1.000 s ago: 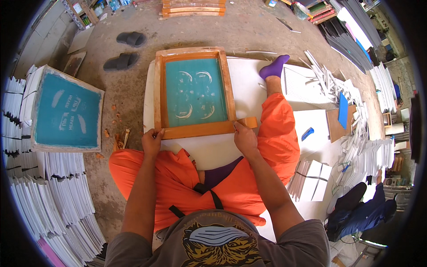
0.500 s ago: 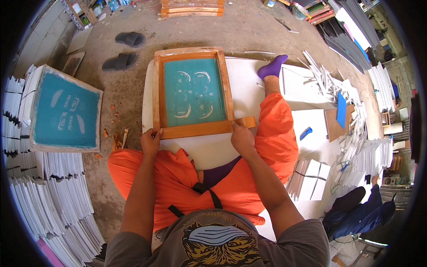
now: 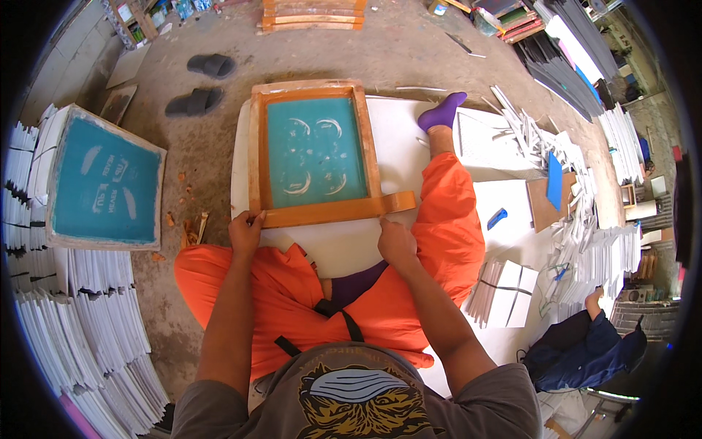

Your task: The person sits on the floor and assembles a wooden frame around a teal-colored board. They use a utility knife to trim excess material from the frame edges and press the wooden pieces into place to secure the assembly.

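Note:
A wooden screen-printing frame with teal mesh and pale curved marks lies flat before me on a white board. Brown tape runs along its near side, its right end curling past the corner. At the near left corner, my left hand is closed, thumb and fingers pinching the tape's end against the frame. My right hand has its fingers curled just below the near right corner. Its fingertips meet the tape's lower edge; whether anything is gripped inside is hidden.
Another teal screen leans at left by stacked white sheets. Sandals lie beyond. To the right are a blue cutter, a strapped bundle, paper offcuts and a blue piece. Another person sits at far right.
My right hand has slipped slightly down from the frame's near right corner, and the tape there now shows as one strip with a raised curl. The left hand stays at its corner.

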`<state>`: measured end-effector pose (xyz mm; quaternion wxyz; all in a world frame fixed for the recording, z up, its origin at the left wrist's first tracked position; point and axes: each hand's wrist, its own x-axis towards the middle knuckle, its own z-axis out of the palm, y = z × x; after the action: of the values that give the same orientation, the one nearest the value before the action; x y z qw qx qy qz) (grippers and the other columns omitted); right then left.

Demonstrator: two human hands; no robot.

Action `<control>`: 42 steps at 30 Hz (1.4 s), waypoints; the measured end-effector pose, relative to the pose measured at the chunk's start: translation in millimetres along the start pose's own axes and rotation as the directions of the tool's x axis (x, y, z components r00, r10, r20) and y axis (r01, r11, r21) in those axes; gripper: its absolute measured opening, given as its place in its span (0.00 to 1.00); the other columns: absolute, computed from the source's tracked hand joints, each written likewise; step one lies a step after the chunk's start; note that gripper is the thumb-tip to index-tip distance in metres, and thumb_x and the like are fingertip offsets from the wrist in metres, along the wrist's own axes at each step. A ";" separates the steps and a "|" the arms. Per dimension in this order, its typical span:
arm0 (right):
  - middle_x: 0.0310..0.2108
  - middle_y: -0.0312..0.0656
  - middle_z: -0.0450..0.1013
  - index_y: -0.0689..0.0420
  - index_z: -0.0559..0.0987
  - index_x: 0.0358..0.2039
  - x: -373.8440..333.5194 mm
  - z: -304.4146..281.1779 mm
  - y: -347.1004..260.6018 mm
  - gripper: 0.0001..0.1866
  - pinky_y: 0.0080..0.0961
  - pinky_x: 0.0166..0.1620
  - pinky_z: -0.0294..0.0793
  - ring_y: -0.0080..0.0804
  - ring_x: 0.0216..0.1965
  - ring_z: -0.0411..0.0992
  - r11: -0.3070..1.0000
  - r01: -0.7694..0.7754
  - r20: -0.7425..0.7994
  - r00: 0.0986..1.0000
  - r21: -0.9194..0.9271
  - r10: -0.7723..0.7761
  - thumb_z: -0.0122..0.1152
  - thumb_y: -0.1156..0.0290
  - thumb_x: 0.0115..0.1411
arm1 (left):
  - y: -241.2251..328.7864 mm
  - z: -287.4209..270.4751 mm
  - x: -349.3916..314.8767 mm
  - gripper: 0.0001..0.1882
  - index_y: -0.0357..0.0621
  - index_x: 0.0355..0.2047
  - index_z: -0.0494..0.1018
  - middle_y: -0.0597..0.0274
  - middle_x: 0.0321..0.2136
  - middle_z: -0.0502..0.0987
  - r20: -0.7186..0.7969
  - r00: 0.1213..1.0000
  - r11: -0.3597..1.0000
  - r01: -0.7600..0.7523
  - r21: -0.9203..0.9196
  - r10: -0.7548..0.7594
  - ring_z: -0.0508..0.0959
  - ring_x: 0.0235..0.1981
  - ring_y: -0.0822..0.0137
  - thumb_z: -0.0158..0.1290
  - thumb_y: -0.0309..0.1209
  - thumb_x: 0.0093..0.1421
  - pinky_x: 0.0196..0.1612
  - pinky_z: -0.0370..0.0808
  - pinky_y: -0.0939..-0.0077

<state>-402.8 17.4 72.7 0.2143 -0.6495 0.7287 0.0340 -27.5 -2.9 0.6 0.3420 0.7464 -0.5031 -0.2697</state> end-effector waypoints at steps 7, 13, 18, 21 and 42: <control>0.42 0.52 0.82 0.55 0.79 0.51 19.6 -42.2 22.9 0.16 0.53 0.48 0.79 0.56 0.46 0.81 0.984 0.004 -0.164 0.986 0.178 0.026 0.61 0.62 0.66 | 1.0 -0.1 -0.7 0.18 0.32 0.36 0.84 0.52 0.25 0.83 0.011 1.000 1.000 0.020 -0.022 -0.019 0.82 0.26 0.66 0.68 0.39 0.61 0.33 0.77 0.69; 0.36 0.47 0.81 0.56 0.79 0.40 81.1 -62.0 47.1 0.26 0.46 0.45 0.77 0.49 0.42 0.80 0.994 -0.033 -0.023 0.999 0.108 0.035 0.70 0.45 0.57 | -9.5 1.0 5.1 0.18 0.31 0.37 0.84 0.55 0.25 0.83 0.084 0.995 0.998 0.053 -0.023 -0.051 0.80 0.26 0.68 0.68 0.39 0.61 0.33 0.76 0.70; 0.35 0.45 0.80 0.55 0.79 0.35 83.2 -70.6 55.3 0.25 0.45 0.44 0.76 0.45 0.42 0.80 0.994 -0.054 0.118 0.992 0.090 0.044 0.69 0.44 0.56 | -22.5 6.2 4.1 0.18 0.31 0.37 0.84 0.57 0.24 0.82 0.024 0.999 0.993 0.047 -0.108 -0.044 0.77 0.25 0.70 0.68 0.38 0.61 0.32 0.75 0.71; 0.36 0.46 0.81 0.55 0.79 0.35 71.0 -67.2 70.5 0.21 0.46 0.44 0.76 0.46 0.43 0.80 0.989 -0.062 0.131 0.990 0.133 0.045 0.67 0.47 0.59 | -23.2 6.5 3.1 0.17 0.31 0.37 0.84 0.58 0.23 0.82 0.028 0.998 0.992 0.066 -0.104 -0.064 0.77 0.25 0.71 0.68 0.37 0.61 0.32 0.75 0.72; 0.42 0.58 0.80 0.52 0.71 0.55 182.5 4.2 75.5 0.21 0.56 0.46 0.77 0.62 0.44 0.80 0.879 0.100 -0.442 0.887 0.466 0.133 0.66 0.62 0.65 | -8.7 -6.1 0.1 0.18 0.29 0.37 0.83 0.63 0.27 0.82 0.110 0.984 0.964 0.163 -0.208 -0.143 0.77 0.29 0.75 0.68 0.36 0.63 0.34 0.74 0.79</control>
<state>-486.0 -139.7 -13.4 0.1875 -0.5594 0.7499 -0.2993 -18.1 0.8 -2.5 0.3752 0.7281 -0.4271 -0.3831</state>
